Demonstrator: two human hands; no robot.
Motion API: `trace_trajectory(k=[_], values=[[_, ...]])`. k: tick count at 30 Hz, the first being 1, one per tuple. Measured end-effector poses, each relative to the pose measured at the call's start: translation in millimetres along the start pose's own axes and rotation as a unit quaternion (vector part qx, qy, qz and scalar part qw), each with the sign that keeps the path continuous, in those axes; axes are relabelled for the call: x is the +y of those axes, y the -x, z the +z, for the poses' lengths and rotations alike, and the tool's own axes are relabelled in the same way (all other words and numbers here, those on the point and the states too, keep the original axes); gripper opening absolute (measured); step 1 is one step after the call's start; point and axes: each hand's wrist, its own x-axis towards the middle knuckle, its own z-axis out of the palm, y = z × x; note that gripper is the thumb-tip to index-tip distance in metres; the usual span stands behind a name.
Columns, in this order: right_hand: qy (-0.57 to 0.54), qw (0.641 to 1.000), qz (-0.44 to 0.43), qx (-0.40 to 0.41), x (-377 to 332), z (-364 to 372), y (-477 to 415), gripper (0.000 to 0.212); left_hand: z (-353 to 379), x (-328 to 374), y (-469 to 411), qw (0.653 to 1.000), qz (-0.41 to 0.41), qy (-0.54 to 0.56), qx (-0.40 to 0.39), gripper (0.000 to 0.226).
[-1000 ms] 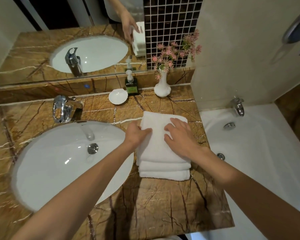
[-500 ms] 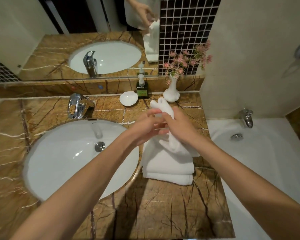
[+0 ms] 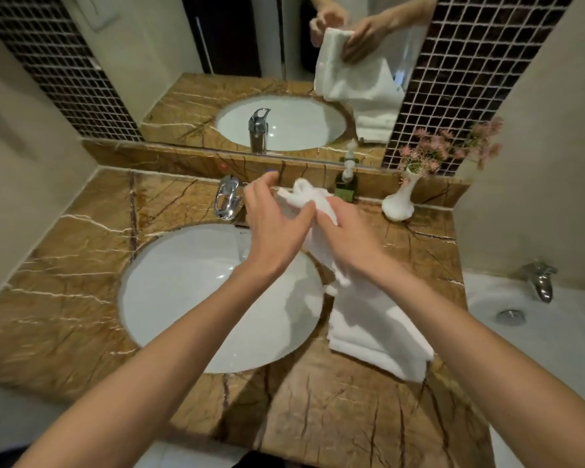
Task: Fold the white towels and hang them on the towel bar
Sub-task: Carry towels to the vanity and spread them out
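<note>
Head view. White towel (image 3: pixel 306 197) is up off the tabletop (image 3: pixel 335 417), bunched betw. both hands above the sink's (image 3: pixel 190 298) back-right rim. Its loose end hangs toward the folded stack (image 3: pixel 375 336); contact unclear.

R hand (image 3: pixel 348 241) curls round the towel. L hand (image 3: pixel 274 228) is at the towel's left edge w/ thumb on cloth and fingers half-spread; pinch or not, cannot tell.

Stack lies betw. sink and the tabletop's right edge, bathtub (image 3: pixel 537 349) beyond. Faucet (image 3: pixel 227 197), soap bottle (image 3: pixel 346 189) and vase (image 3: pixel 399 204) stand along the back, just behind the hands. Bare tabletop toward the front edge.
</note>
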Motion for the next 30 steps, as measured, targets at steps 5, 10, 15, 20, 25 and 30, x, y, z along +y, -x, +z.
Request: trace_trajectory(k=[5, 10, 15, 20, 25, 30], values=[[0.034, 0.997, -0.073, -0.003, -34.6, 50.8, -1.9, 0.025, -66.2, -15.8, -9.0, 0.99, -0.103, -0.078, -0.061, 0.062], [0.055, 0.991, -0.116, -0.048, -70.2, 94.0, 0.9, 0.022, -128.9, -37.5, -11.4, 0.984, -0.121, -0.091, -0.091, 0.053], [0.046, 0.978, -0.174, -0.107, -105.7, 121.1, 6.1, 0.025, -176.2, -47.7, 5.5, 0.992, -0.096, -0.037, -0.069, 0.041], [-0.018, 0.97, -0.192, -0.147, -129.9, 141.1, 12.1, 0.028, -204.7, -59.1, 13.8, 0.995, -0.083, -0.05, 0.005, 0.038], [-0.115, 0.968, -0.156, -0.158, -136.0, 165.1, 14.4, 0.037, -225.1, -67.1, 11.6, 0.993, -0.073, -0.055, 0.069, 0.035], [-0.107, 0.975, -0.092, -0.17, -120.9, 195.7, 17.3, 0.045, -245.3, -66.4, 11.6, 0.996, -0.049, -0.058, 0.052, 0.032]])
